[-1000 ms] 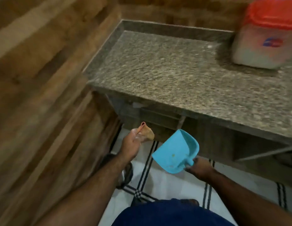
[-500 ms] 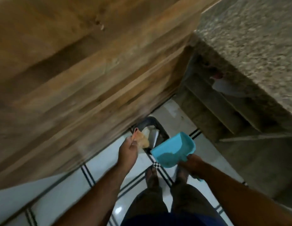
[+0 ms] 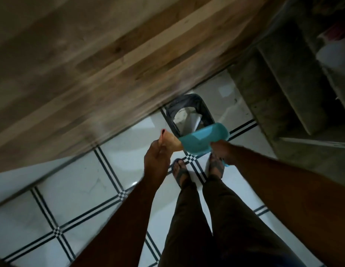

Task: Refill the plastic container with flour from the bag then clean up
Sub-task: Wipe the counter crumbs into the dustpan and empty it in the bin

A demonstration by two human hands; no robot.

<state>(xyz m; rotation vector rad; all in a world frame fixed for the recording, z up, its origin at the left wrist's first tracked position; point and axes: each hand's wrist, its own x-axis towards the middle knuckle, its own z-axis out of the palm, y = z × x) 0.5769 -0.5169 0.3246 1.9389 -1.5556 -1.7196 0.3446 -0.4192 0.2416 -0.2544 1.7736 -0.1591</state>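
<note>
Floor: white glossy tiles with black line borders [image 3: 75, 182], bounded by wood-plank wall [image 3: 90, 54].
Bin: dark lined waste bin [image 3: 189, 114], now seen nearer, under the blue plastic dustpan [image 3: 201, 138].
Left hand [image 3: 157, 158]: fingers pinched closed on tan cloth scrap [image 3: 171, 140].
Right hand [image 3: 221, 149]: fingers closed around the dustpan handle.

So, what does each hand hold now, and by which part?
The right hand holds the blue dustpan by its handle. The left hand pinches the tan cloth by one end.

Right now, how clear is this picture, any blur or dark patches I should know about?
Head view: dim overall; the wooden wall is streaked by motion blur; shelves at right sit in deep shadow; the tiled floor shows soft glare; the blue dustpan and bin read fairly sharp; straight lines bend from the wide lens.
</note>
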